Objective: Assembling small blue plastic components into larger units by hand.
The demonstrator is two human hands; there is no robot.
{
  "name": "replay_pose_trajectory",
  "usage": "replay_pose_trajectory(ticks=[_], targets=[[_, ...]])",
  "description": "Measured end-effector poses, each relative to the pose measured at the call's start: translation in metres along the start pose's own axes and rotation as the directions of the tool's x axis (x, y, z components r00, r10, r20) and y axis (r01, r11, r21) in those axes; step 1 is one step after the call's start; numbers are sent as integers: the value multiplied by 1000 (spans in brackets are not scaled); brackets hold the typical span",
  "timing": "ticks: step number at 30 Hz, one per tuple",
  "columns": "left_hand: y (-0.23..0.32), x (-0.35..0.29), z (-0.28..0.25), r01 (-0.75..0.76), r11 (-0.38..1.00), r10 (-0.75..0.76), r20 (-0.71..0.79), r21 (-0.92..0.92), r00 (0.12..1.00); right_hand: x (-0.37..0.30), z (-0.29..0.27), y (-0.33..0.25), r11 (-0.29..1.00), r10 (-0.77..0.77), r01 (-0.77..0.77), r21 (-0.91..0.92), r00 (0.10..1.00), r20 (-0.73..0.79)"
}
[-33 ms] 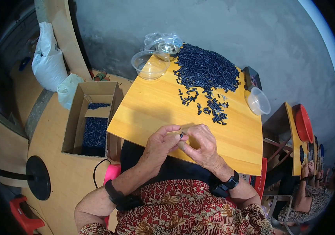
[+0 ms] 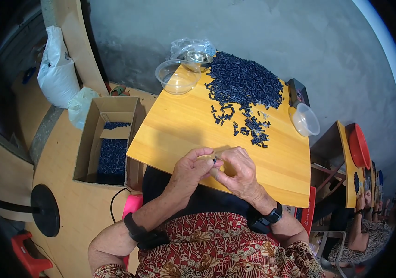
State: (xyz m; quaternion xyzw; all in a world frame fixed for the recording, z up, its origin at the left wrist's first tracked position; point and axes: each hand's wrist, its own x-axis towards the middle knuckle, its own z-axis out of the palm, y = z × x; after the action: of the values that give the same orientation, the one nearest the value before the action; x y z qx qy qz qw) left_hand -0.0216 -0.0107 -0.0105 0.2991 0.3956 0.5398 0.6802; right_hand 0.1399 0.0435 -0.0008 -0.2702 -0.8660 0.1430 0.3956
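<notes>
Close to the near edge of the yellow table (image 2: 161,139), my two hands meet fingertip to fingertip. My left hand (image 2: 191,169) pinches a small dark piece (image 2: 214,160) between thumb and fingers, most of it covered. At its other side my right hand (image 2: 237,171) is closed in a pinch; whether it grips the same piece or another tiny part is hidden by the fingers. Farther back lies a large heap of small dark cylindrical pieces (image 2: 244,78). Several loose ones (image 2: 255,127) trail from it toward my hands, with a few clear bits among them.
A clear round tub (image 2: 178,83) and a metal bowl (image 2: 199,59) stand at the far left corner. At the right edge are a translucent bowl (image 2: 305,119) and a dark tray (image 2: 298,92). Left, a cardboard box (image 2: 87,153) holds dark pieces. Another person (image 2: 360,236) sits far right.
</notes>
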Motion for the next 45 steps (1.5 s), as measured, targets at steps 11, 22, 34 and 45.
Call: replay_pose_trajectory(ticks=[11,22,34,45], targets=[[-2,1,-1,19,1000,-19,-11,-1,1000,-2,0,3,988,90,-84,128,995,-41],[3,1,-3,91,989,-94,13,117,996,-3,1,7,992,54,-50,117,998,-31],[-1,1,-4,44,996,-47,34,71,998,-1,-3,5,998,-56,56,8,998,14],[-3,3,-8,27,984,-39,67,175,997,-1,-4,3,995,-97,97,0,995,4]])
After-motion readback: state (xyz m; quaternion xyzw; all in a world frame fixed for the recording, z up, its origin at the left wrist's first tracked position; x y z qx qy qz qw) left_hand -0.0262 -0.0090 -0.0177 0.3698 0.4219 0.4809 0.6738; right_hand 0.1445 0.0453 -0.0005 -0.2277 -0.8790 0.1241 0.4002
